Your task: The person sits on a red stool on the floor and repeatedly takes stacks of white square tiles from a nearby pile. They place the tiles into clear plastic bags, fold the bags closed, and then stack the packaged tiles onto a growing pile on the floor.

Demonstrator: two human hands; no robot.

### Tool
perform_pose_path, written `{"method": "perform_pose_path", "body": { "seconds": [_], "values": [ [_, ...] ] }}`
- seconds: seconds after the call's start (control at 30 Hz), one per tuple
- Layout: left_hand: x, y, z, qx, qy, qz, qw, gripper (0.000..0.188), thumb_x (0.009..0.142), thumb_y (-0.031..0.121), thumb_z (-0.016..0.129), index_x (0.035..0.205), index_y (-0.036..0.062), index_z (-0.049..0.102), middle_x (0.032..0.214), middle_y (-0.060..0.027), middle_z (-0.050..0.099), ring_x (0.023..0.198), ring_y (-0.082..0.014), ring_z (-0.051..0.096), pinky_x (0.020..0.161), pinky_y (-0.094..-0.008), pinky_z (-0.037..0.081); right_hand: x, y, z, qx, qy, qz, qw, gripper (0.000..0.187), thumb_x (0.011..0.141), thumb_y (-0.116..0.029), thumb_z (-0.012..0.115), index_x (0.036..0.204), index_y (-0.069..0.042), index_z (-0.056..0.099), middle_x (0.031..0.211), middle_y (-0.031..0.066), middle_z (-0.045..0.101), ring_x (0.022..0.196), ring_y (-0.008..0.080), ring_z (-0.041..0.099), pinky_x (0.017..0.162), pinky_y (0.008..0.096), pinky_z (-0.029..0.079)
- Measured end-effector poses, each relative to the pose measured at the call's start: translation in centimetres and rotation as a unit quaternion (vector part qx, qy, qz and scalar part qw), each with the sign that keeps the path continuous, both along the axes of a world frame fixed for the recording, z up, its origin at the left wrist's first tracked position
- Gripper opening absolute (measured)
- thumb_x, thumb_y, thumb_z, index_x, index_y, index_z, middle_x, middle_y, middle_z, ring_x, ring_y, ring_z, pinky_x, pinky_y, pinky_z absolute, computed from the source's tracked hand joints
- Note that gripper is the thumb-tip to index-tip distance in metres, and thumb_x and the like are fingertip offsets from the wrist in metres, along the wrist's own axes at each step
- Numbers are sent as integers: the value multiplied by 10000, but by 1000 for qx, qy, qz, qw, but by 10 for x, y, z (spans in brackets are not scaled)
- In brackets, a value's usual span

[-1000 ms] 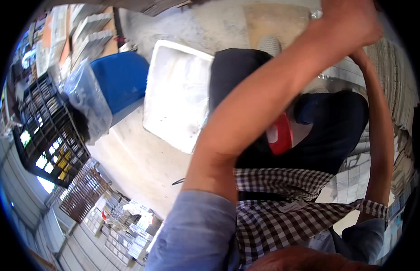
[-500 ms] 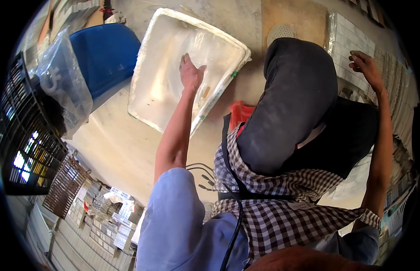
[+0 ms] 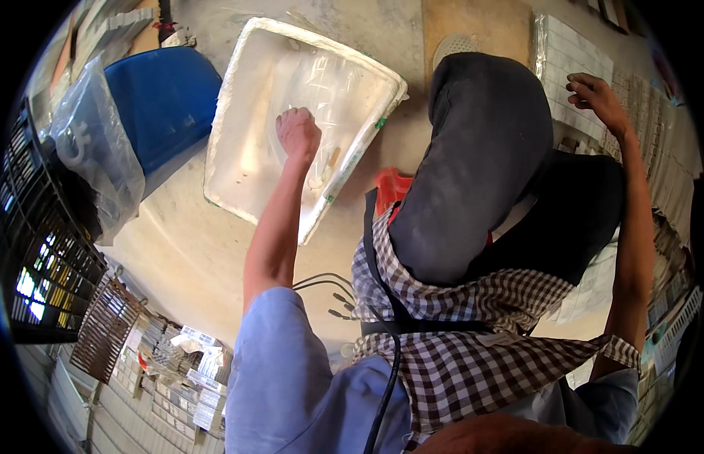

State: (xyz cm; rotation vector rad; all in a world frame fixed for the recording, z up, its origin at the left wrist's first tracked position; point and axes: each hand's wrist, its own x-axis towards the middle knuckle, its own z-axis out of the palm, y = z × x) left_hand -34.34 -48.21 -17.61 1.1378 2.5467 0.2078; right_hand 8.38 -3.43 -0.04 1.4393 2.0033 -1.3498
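Note:
A white foam box [image 3: 231, 98] with a rough rim sits on the floor at the upper left. Inside it lies a crumpled clear plastic sheet or bag [image 3: 329, 83]. Over the box, my left hand [image 3: 297, 132] has its fingers curled in against the plastic; what they hold, if anything, is hidden. At the far right, my right hand [image 3: 596, 98] hovers beside a stack of white tiles or blocks [image 3: 575, 60] under clear wrap. Its fingers are loosely bent and apart, with nothing visible in them.
A blue plastic tub [image 3: 166, 102] and a clear bag [image 3: 102, 144] stand left of the box. Black crates [image 3: 49, 257] line the far left. A red plastic stool [image 3: 392, 185] is partly hidden by my bent leg. Black cables [image 3: 329, 284] hang at my waist.
My left hand has gone from stretched, spread fingers to curled ones and shifted slightly toward me in the box. The whole view has slid a little left; my right hand stays by the stack.

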Motion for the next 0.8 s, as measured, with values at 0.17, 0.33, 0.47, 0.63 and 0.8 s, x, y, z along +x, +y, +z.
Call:
{"method": "perform_pose_path", "body": {
  "seconds": [0.17,0.33,0.47,0.63,0.8],
  "values": [
    [3,-48,61,107,33,-256,960,135,789,30,559,877,84,647,928,-115,652,971,-308,617,998,-504,407,0,3,3,20,22,-16,999,443,988,-305,571,1289,20,584,1092,91,655,891,164,659,810,296,534],
    [-28,-69,144,172,35,-19,984,41,857,16,589,867,38,622,1150,-161,686,1050,-347,649,960,-425,494,-29,-7,23,130,167,-63,975,452,998,-267,570,1279,87,581,1124,155,689,973,197,681,849,300,535],
    [-11,-58,234,262,-139,56,953,60,892,-31,570,933,9,584,1367,-171,596,1244,-290,596,1008,-361,469,-83,-51,73,248,262,-78,929,404,999,-243,577,1249,72,617,1148,153,697,1003,183,681,905,298,528],
    [17,-48,316,370,-290,84,879,49,911,-35,573,955,-19,562,1401,-196,553,1282,-288,560,1057,-341,427,-147,-142,137,199,426,51,881,370,958,-181,639,1289,-16,627,1224,108,672,1128,202,636,998,335,494],
    [30,-60,364,388,-285,-32,876,52,916,-3,600,941,-25,561,1390,-232,546,1290,-312,543,1068,-395,405,-217,-227,147,171,444,222,851,660,849,-200,742,1445,-93,481,1467,178,480,1341,332,463,1129,417,373]
  ]
}}
